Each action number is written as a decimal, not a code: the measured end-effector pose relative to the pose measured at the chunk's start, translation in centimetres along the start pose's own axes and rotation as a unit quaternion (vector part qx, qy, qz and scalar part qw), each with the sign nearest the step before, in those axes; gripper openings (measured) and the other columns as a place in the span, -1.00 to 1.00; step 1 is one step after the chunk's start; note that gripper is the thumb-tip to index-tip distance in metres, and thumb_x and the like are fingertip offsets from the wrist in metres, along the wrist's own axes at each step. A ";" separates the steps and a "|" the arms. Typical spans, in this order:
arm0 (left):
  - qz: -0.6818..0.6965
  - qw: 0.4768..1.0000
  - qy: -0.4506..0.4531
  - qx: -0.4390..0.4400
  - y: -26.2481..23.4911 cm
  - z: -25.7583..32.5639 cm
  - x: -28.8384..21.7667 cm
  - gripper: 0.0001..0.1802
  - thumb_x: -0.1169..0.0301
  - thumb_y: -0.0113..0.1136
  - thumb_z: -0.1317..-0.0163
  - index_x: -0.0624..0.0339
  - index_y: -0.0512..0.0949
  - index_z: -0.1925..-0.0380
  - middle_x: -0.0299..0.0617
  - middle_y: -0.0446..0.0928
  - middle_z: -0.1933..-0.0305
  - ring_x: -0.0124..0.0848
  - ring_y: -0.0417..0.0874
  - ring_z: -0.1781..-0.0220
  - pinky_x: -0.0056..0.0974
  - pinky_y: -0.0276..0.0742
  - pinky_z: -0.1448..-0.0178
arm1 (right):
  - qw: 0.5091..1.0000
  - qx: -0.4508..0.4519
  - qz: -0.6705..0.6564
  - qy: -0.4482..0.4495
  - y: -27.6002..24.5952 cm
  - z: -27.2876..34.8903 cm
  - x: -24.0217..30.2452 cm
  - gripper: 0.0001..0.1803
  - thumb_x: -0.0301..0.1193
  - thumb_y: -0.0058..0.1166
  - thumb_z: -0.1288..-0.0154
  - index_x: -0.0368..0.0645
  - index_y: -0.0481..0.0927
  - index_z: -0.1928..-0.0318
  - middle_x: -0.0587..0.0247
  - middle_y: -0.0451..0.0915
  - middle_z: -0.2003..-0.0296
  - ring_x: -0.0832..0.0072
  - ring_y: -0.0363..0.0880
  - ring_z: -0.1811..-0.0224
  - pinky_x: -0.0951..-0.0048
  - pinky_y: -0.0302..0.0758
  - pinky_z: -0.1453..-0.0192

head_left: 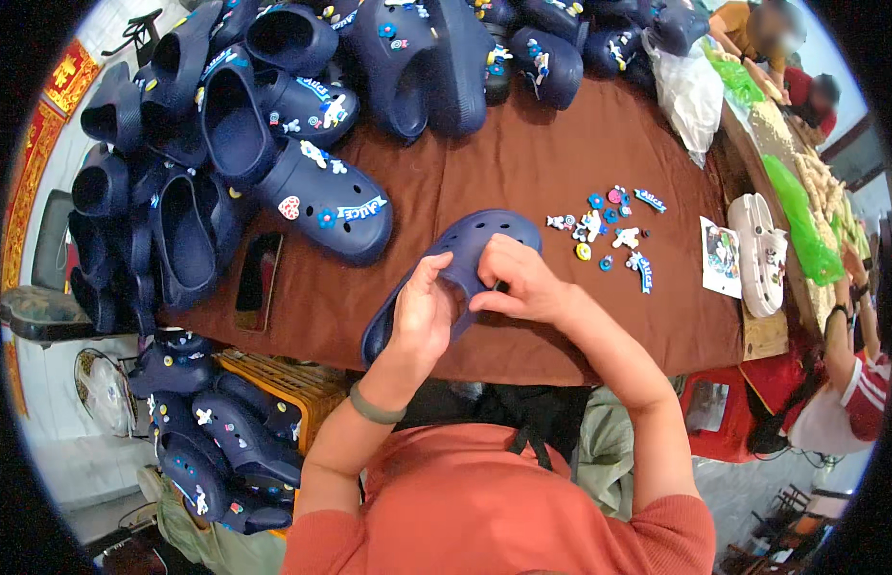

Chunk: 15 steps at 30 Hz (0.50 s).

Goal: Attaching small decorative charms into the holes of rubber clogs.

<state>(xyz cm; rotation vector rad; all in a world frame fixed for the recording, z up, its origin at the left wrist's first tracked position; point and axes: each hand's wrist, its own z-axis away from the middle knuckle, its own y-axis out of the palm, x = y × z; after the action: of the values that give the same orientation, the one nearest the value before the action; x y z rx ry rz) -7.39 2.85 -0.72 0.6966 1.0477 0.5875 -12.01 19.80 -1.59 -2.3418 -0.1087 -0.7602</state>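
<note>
Two hands: clamped on one navy clog (465,251) at the table's (522,163) near edge.
Left hand (422,316): heel gripped.
Right hand (522,283): top pinched.
Charms (609,230): scattered just right.

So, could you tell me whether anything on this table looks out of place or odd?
Mostly no. One white clog lies alone at the right edge of the brown table, unlike the navy clogs piled at left. Both hands hold a plain navy clog.
</note>
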 end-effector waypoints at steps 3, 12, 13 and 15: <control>0.010 0.999 -0.025 -0.045 -0.7 -0.6 0.5 -0.55 0.22 0.05 -0.27 0.31 0.45 -0.04 -0.06 0.52 -0.10 -0.25 0.52 -0.15 -0.14 0.31 -0.34 | 0.993 0.075 -0.059 0.072 -3.1 0.4 1.6 -0.66 -0.39 0.34 -0.04 -0.18 0.44 0.26 0.18 0.45 0.29 0.17 0.44 0.17 0.23 0.39 0.05; 0.006 0.998 -0.024 -0.050 0.3 -0.9 0.9 -0.69 0.25 0.10 -0.23 0.23 0.53 0.14 -0.12 0.58 0.08 -0.29 0.59 0.03 -0.16 0.43 -0.16 | 0.996 0.063 0.030 0.064 -2.8 1.8 1.8 -0.74 -0.61 0.21 -0.02 -0.21 0.41 0.28 0.15 0.45 0.29 0.17 0.44 0.18 0.25 0.41 0.08; 0.005 0.998 -0.028 -0.049 0.2 -0.8 0.9 -0.69 0.25 0.10 -0.23 0.23 0.53 0.14 -0.12 0.58 0.08 -0.29 0.59 0.03 -0.16 0.43 -0.16 | 0.997 0.052 0.041 0.039 -2.5 2.0 1.7 -0.76 -0.61 0.18 -0.03 -0.21 0.40 0.29 0.15 0.44 0.30 0.18 0.44 0.20 0.26 0.41 0.10; -0.007 0.999 -0.034 -0.042 -0.5 -0.7 0.6 -0.60 0.27 0.10 -0.24 0.31 0.49 0.02 -0.06 0.54 -0.07 -0.24 0.54 -0.12 -0.13 0.36 -0.30 | 0.997 0.041 0.055 0.018 -2.2 2.1 1.8 -0.77 -0.61 0.15 -0.04 -0.22 0.40 0.30 0.14 0.44 0.30 0.18 0.43 0.21 0.28 0.41 0.11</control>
<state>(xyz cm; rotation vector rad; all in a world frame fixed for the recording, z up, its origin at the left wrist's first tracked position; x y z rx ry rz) -7.70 3.11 -1.66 0.6305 0.9596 0.5880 -10.07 22.62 -0.65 -2.2350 0.0043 -0.7290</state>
